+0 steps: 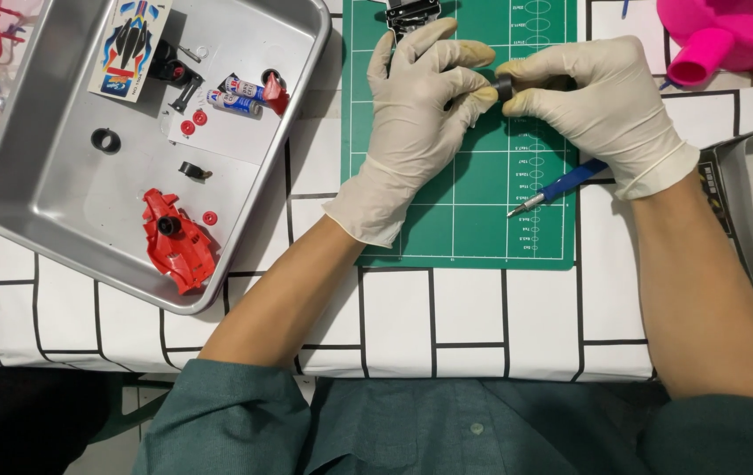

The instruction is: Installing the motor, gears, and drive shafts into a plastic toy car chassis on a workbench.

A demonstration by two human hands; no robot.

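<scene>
Gloved hands (pixel 517 105) meeting, fingers (pixel 473 92) pinching black wheel (pixel 505 86)

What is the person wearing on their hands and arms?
Both the left hand and the right hand wear thin, cream-white disposable gloves that end in loose cuffs at the wrists. The forearms are bare, with teal-green sleeves pushed up near the elbows, matching the buttoned shirt.

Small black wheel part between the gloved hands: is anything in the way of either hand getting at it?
Nothing visible. The left hand and right hand both already pinch the small black wheel part above the green cutting mat. The blue screwdriver lies on the mat, under the right wrist.
</scene>
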